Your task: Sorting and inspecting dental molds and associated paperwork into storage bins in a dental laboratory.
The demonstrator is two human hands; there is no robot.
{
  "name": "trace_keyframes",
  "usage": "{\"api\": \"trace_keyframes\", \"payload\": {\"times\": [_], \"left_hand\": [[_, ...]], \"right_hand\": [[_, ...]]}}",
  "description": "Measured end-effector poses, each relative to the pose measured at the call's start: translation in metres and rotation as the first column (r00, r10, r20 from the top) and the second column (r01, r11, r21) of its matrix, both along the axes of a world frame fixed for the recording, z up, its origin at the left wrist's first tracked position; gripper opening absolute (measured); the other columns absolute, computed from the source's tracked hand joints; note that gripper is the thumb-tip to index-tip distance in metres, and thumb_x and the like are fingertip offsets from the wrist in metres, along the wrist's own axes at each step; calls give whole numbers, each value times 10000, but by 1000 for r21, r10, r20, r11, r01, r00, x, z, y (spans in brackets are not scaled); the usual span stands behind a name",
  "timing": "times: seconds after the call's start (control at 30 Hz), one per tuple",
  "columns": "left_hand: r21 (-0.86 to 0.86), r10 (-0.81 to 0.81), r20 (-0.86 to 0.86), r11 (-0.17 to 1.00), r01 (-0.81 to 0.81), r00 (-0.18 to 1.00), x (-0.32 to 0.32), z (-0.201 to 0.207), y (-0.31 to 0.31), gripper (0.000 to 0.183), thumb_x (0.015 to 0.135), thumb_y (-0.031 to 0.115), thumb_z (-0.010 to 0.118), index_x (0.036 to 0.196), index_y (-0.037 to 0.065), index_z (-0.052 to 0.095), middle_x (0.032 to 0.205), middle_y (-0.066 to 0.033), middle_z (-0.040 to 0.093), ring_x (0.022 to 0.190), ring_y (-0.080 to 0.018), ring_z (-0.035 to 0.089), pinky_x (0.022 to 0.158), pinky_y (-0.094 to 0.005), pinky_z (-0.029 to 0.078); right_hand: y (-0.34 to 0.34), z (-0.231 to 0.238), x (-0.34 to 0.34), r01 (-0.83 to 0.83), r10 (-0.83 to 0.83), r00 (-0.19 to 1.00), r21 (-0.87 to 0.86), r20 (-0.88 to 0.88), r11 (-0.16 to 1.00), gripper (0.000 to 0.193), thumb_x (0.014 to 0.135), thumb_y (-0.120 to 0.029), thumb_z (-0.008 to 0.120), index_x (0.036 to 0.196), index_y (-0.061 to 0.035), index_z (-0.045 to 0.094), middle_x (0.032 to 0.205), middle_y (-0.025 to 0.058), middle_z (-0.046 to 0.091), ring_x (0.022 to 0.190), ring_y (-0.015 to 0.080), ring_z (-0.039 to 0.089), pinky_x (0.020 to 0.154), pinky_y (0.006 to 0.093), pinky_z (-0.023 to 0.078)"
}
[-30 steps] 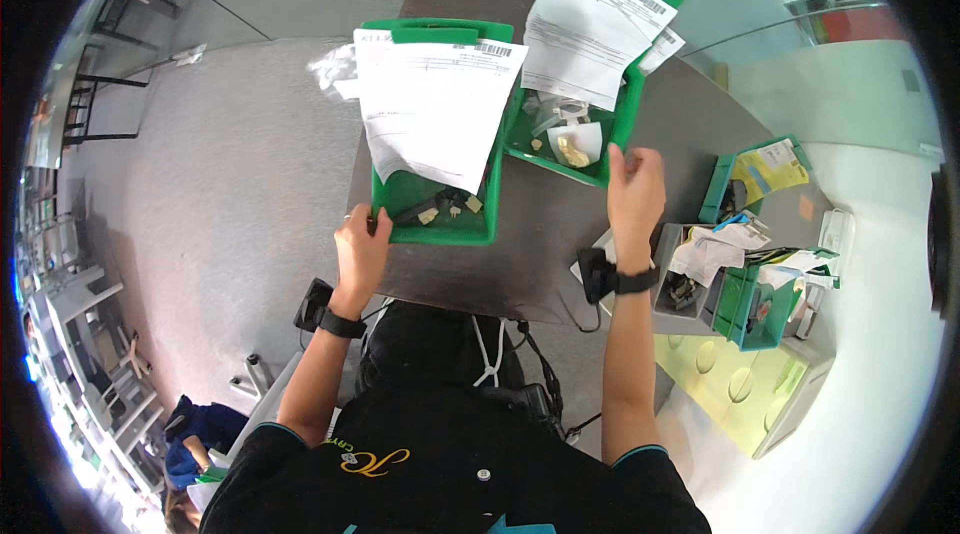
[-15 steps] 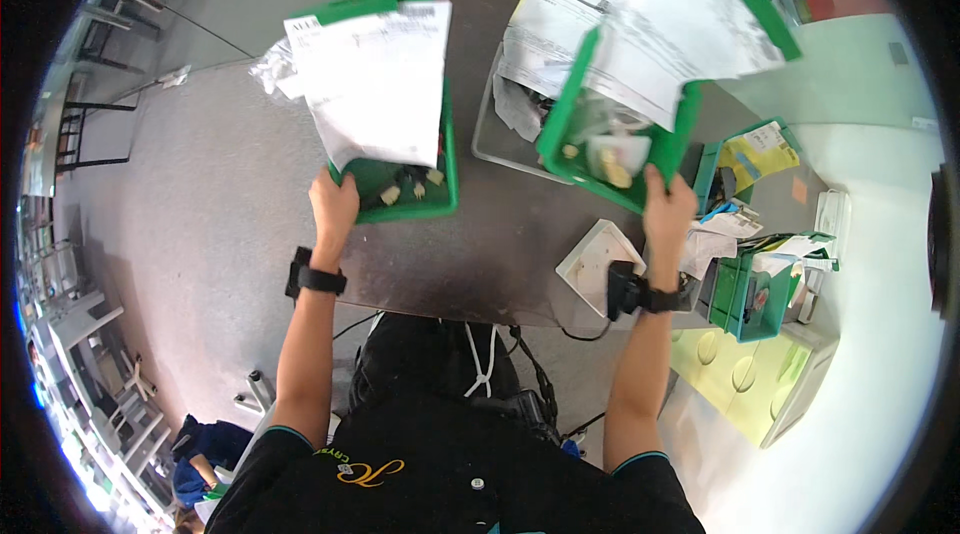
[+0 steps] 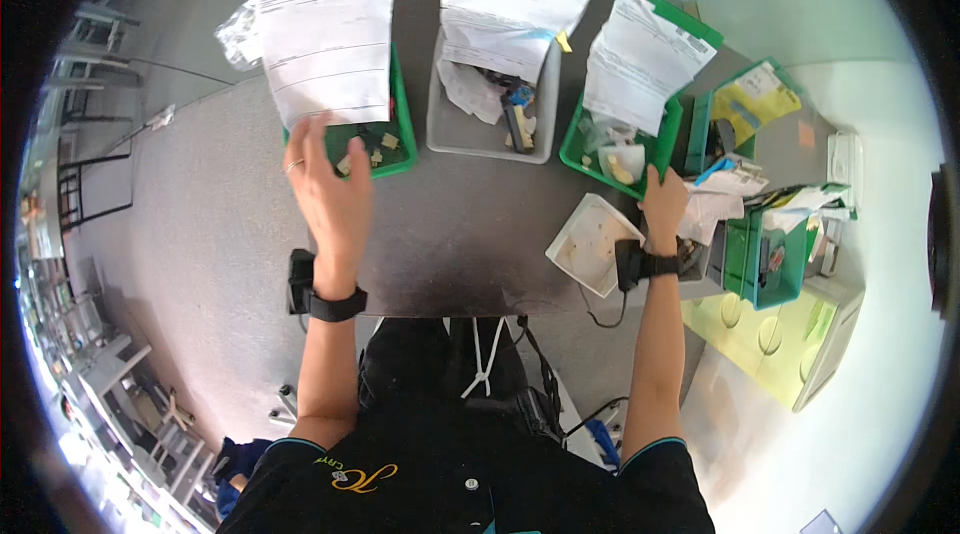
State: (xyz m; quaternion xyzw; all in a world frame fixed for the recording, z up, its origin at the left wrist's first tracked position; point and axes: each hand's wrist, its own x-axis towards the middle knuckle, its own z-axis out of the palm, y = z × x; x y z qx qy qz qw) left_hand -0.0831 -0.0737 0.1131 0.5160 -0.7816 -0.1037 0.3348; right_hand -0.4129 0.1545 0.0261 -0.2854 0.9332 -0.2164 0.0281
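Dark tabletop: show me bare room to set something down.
On the tabletop, the widest bare patch lies in front of the grey bin, between the left hand and the white tray. Narrow strips separate the grey bin from the left green bin and right green bin. Crowded: the right side, with the right hand, white tray and teal bins.

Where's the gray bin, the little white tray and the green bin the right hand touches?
Gray bin (image 3: pixel 468 134): head view, bare floor near its front.
White tray (image 3: pixel 594 246): head view, inside bottom.
Green bin (image 3: pixel 594 173): head view, front rim.
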Motion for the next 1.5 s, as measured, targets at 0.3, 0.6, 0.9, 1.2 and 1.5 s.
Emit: {"api": "trace_keyframes", "payload": {"times": [0.3, 0.6, 0.9, 1.2, 1.5], "left_hand": [[267, -329, 116, 919, 289, 937, -86, -75, -42, 361, 709, 86, 631, 1035, -38, 537, 908, -165, 572, 791, -251, 583, 696, -330, 473], [270, -315, 223, 929, 252, 922, -100, -85, -37, 304, 705, -16, 500, 979, -128, 433, 878, -290, 550, 848, -408, 550, 742, -431, 445], [259, -321, 105, 923, 286, 941, -65, -73, 45, 247, 723, -10, 444, 938, -99, 360, 655, -271, 512, 618, -445, 524, 561, -457, 410], [399, -226, -27, 891, 218, 974, -33, -52, 77, 305, 729, 4, 516, 999, -43, 383, 555, -152, 500, 518, -303, 523, 518, -365, 407], [429, -167, -126, 879, 206, 978, 1, 5, 93, 273, 774, 3, 518, 1024, -35, 416, 516, -65, 429, 461, -135, 404, 473, -274, 342]], "right_hand": [[28, 14, 11, 68, 77, 853, -255, 517, 965, 277, 804, -154, 576, 1015, 25, 571, 737, 112, 611, 591, 134, 598, 506, 235, 455], [117, 37, 77, 104, 58, 842, -268, 536, 958, 145, 811, -92, 553, 908, 6, 597, 727, 83, 619, 608, 135, 573, 571, 247, 452], [89, -12, 134, -154, 180, 934, -107, 310, 982, 173, 748, -143, 604, 861, -36, 528, 794, 101, 560, 724, 277, 572, 608, 349, 462], [71, -30, 123, -228, 213, 927, 14, 307, 974, 212, 712, -211, 629, 808, -60, 516, 749, 98, 561, 725, 278, 568, 587, 375, 448], [31, 81, 159, -200, 310, 923, -405, 229, 892, 164, 689, -122, 638, 767, -59, 509, 722, 53, 554, 562, 184, 528, 521, 290, 426]]}}
